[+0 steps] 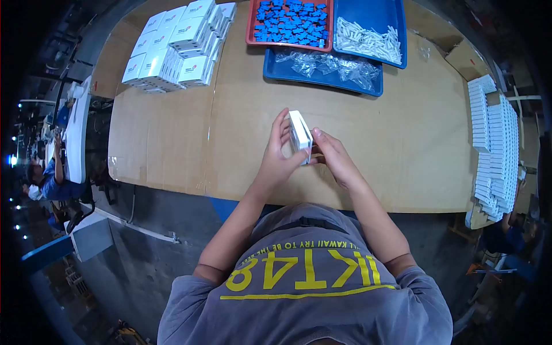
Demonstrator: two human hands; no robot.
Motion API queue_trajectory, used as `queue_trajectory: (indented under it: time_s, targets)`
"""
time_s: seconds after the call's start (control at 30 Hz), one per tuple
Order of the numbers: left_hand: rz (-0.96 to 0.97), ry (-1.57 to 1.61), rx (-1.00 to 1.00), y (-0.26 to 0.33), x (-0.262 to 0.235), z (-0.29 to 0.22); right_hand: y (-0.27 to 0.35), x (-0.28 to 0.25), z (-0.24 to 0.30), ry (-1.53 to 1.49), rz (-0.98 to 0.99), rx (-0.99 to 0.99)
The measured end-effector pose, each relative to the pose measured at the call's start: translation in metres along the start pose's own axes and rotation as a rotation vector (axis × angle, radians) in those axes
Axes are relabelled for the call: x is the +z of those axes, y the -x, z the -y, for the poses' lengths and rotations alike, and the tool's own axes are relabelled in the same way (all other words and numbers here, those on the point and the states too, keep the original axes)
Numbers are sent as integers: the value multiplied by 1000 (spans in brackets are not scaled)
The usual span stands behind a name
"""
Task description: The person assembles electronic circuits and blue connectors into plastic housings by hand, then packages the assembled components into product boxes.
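Note:
A small white box (pixel 299 129) is held upright and slightly tilted over the near middle of the table. My left hand (pixel 278 150) wraps round its left side, thumb across the near face and fingers behind. At its right edge my right hand (pixel 332 154) is closed, with thumb and fingertips against the box. A dark slit runs along the box's right edge, near the right thumb. Whether the right fingers pinch anything besides the box is hidden.
Stacked white boxes (pixel 155 63) stand at the back left. At the back are a red tray (pixel 250 35) of blue pieces, a blue tray (pixel 403 34) of white sticks and another blue tray (pixel 276 75) with clear plastic bags. More white boxes (pixel 494 144) line the right edge. A person (pixel 54 178) sits far left.

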State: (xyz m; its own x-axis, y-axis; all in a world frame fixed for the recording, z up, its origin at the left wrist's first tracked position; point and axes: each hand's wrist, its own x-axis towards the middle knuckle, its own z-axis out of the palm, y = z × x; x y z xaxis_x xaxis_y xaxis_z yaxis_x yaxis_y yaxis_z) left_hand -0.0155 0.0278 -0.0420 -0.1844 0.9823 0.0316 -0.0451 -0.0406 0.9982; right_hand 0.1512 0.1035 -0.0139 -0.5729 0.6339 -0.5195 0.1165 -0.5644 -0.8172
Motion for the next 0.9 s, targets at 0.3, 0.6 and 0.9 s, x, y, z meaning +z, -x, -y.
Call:
queue_trajectory:
  time_s: [0.3,0.6,0.9]
  targets:
    - [-64,322,-118,1,13,-11,5,24,-9,29,-50,-399]
    - [-288,364,-4,-1,33,-16,13,52,-27,420,-231,-793]
    - [-205,343,79,4,36,-19,16,49,-31,578,-272,-970]
